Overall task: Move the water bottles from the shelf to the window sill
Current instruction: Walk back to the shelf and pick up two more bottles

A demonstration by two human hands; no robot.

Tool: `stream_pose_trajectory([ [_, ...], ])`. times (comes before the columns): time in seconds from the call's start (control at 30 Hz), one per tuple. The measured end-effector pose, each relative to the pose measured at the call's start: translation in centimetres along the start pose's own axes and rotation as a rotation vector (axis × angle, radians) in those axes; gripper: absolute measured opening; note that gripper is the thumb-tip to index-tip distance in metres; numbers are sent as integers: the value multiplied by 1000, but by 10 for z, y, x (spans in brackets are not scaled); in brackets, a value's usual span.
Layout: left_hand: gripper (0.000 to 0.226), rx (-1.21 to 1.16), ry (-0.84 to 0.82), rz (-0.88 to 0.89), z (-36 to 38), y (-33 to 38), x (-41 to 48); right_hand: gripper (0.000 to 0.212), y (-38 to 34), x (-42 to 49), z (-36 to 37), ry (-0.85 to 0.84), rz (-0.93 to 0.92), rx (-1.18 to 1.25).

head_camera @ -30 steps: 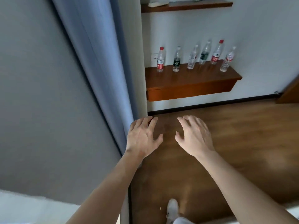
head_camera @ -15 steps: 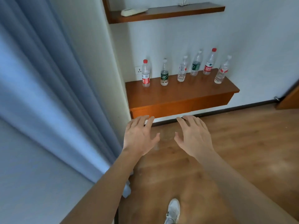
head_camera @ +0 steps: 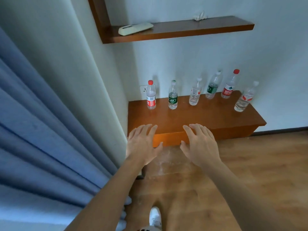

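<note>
Light was dim and bluish, bottles (head_camera: 173, 99) cast soft shadows on the wall (head_camera: 183, 60), wide-angle bent the edges, curtain (head_camera: 41, 130) was blurred.

No legible text on the bottle labels (head_camera: 173, 100).

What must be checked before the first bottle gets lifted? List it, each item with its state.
1. Left hand free: ok, open, holds nothing.
2. Right hand free: ok, open, holds nothing.
3. Water bottles upright: ok, six stand capped on the lower shelf.
4. Room to grip each bottle: ok, none touches its neighbour.
5. Hands at the bottles: not ok, both hover near the shelf's front edge, short of the row.
6. Window sill ready: cannot tell, it is out of view; only the curtain shows at left.
</note>
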State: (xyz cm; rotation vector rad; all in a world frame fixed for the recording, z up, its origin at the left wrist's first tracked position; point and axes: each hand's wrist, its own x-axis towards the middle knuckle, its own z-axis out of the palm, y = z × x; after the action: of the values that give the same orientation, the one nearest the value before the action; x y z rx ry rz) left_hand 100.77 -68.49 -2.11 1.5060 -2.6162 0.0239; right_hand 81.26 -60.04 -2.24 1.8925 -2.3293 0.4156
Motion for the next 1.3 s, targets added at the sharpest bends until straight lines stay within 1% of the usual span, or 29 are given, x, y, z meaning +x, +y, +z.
stream_pose_trajectory([
  [0.2, 72, -2, 7, -44, 28, -16, 66, 60, 22, 70, 31, -46, -27, 7],
  [0.43, 68, -62, 27, -105, 61, -40, 168, 60, 50, 175, 71, -68, -43, -2],
  [0.6, 67, -90, -4, -158, 81, -64, 230, 60, 76, 239, 100, -105, -41, -21],
  [0.8, 69, -78, -88, -241, 110, -84, 266, 60, 96, 285, 132, -146, -3, 13],
  [0.97, 72, -176, -97, -382, 139, -97, 290, 60, 113, 313, 165, -166, 27, 87],
  [1.07, 78, -277, -134, -426, 159, -101, 313, 67, 119, 327, 188, -214, 71, 162],
  [1.13, 86, -373, -141, -463, 172, -104, 328, 78, 118, 334, 201, -264, 145, 243],
  [1.23, 97, -521, -114, -506, 187, -106, 349, 93, 118, 347, 222, -331, 245, 395],
  [1.3, 100, -616, -79, -507, 190, -103, 361, 99, 117, 356, 234, -329, 284, 503],
])
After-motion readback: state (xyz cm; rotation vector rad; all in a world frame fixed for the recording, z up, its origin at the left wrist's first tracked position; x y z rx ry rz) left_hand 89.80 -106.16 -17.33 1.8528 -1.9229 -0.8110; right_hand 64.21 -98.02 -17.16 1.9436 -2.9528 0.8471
